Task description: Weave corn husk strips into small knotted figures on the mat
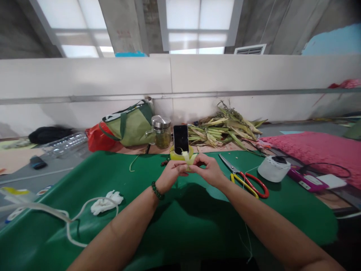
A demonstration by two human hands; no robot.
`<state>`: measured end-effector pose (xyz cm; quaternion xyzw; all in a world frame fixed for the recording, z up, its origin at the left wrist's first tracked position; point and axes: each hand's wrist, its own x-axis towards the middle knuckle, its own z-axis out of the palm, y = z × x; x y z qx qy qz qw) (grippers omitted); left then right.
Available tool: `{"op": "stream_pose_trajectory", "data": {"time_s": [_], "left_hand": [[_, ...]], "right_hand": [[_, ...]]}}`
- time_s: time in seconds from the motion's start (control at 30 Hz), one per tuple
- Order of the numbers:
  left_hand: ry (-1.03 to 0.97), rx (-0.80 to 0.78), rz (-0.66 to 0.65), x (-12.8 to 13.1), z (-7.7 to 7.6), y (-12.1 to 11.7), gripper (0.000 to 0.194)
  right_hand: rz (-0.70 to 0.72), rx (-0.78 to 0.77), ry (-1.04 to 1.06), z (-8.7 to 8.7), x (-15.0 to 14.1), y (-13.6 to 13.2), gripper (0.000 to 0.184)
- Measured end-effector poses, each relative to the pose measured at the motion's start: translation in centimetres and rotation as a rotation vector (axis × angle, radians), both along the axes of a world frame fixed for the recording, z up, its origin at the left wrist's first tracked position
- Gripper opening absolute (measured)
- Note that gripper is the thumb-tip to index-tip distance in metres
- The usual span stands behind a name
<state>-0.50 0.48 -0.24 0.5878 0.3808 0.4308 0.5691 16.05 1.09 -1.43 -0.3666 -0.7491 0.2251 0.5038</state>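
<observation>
Holding one pale green strip [186, 157], split in two ends at the top, with two hands, just in front of the one phone [181, 136]. With left hand [171, 174], pinching the strip low between thumb and forefinger, with other fingers bent in close. With right hand [209, 170], pinching also at the base, with fingers curled together and not spread. On left wrist, wearing one green bead bracelet [157, 191].

Under the phone, showing one yellow holder [172, 154]. To the left of the phone, standing near: one glass jar [162, 138] with metal lid; then, farther, one green bag [134, 130], one red bag [99, 138] and one clear bottle [65, 144]. To the right of the phone, lying in one heap: many husks [231, 130], too mixed for counting. Nearer and to the right of the phone: scissors [229, 164], with red and yellow handles (one pair or two, impossible to tell), one white roll [273, 170], one magenta device [308, 178], one pink cloth [310, 150]. Nearer and to the left: one crumpled tissue [105, 205].

Below all this work, spreading wide: one green mat [96, 173]. Behind the phone, crossing the room: white partition [84, 75], with two bright windows [199, 14] above, between grey concrete.
</observation>
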Motion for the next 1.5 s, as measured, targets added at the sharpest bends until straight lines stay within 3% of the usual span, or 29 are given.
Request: {"op": "stream_pose_trajectory", "data": {"time_s": [0.1,0.2,0.33,0.53,0.67,0.83,1.03,1.23,1.5], "left_hand": [[0.115,0.115,-0.005,-0.1,0.0,0.1,0.033],[0.205,0.176,-0.057,-0.3,0.1,0.3,0.037],[0.184,0.098,-0.103,-0.8,0.2,0.8,0.038],[0.181,0.081,-0.225,-1.7,0.2,1.2,0.039],[0.181,0.021,-0.316,-1.9,0.5,1.1,0.038],[0.274,0.052,-0.352,-1.7,1.1,0.6,0.021],[0.286,0.042,-0.114,-1.0,0.6,0.8,0.011],[0.179,0.019,0.066,-0.4,-0.4,1.1,0.014],[0.065,-0.027,0.078,0.2,-0.8,0.8,0.023]], "right_hand": [[0.012,-0.063,0.015,0.0,0.2,0.3,0.027],[0.146,-0.226,0.048,0.4,0.8,0.6,0.032],[0.261,-0.405,0.086,1.3,1.9,0.9,0.04],[0.474,-0.664,-0.118,1.9,2.7,0.5,0.043],[0.523,-0.714,-0.115,2.1,3.1,0.3,0.036],[0.397,-0.619,-0.171,2.4,3.4,0.4,0.033],[0.179,-0.513,-0.213,1.9,2.9,-0.1,0.029],[-0.09,-0.054,-0.258,1.3,1.4,-1.3,0.013],[-0.12,0.437,-0.429,-0.6,-1.1,-3.3,0.014]]}}
